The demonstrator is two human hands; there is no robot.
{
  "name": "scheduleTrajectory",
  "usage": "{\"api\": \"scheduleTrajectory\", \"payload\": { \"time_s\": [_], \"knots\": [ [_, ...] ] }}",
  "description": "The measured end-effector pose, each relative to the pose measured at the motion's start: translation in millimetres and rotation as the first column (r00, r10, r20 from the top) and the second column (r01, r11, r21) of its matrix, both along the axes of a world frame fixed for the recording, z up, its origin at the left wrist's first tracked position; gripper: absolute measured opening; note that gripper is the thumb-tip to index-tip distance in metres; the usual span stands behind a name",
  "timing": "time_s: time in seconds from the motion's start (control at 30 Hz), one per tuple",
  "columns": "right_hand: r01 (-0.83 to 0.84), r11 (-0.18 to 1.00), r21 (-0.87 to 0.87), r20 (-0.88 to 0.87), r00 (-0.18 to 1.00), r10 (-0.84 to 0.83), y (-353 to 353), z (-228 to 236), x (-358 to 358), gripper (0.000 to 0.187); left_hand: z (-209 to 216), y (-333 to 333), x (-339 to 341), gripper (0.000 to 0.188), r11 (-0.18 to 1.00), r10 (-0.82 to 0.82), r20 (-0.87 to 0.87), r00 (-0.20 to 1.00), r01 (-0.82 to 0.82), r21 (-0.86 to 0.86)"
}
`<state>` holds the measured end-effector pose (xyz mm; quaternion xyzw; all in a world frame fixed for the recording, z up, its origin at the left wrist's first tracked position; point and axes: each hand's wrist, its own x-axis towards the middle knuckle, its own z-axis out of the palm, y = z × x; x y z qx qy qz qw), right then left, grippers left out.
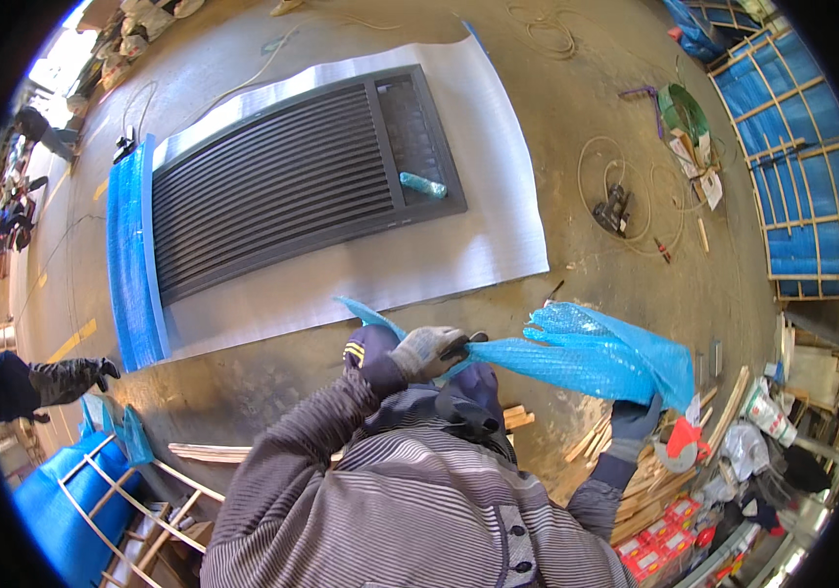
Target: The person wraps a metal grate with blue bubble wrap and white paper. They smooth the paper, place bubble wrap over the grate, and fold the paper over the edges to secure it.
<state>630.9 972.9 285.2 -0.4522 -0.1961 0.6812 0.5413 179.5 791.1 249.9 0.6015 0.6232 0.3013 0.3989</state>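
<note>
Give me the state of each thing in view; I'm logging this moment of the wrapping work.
Left hand: gloved, closed on the blue wrap and a dark tool.
Right hand: gloved, gripping the wrap's other end.
Blue wrap: stretched between both hands, bunched at right.
Louvred panel: flat on a white sheet, unwrapped.
Small roll: lying on the panel.
Blue strip: laid along the panel's left end.

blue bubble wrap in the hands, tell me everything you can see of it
The blue bubble wrap is a translucent sheet of bubbled plastic, bunched and stretched roughly level between both gloved hands. The left hand, in a grey glove, pinches its narrowed end along with a dark tool; a short tail pokes out past that hand. The right hand, in a dark glove, grips the wider, crumpled end. It hangs above the concrete floor.
</note>
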Motion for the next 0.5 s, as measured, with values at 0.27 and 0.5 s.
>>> {"api": "scheduleTrajectory", "payload": {
  "time_s": [0.27, 0.5],
  "knots": [
    [-0.358, 0.921, 0.154, -0.119, 0.918, 0.377, 240, 8, -50, 0.050, 2, 47, 70, 0.032, 0.994, 0.073, -0.003, 0.997, -0.072, 0.079],
    [-0.418, 0.901, 0.118, -0.128, 0.893, 0.431, 336, 9, -112, 0.047, -25, 115, 50, 0.035, 0.933, 0.333, 0.109, 0.937, -0.344, 0.106]
  ]
}}
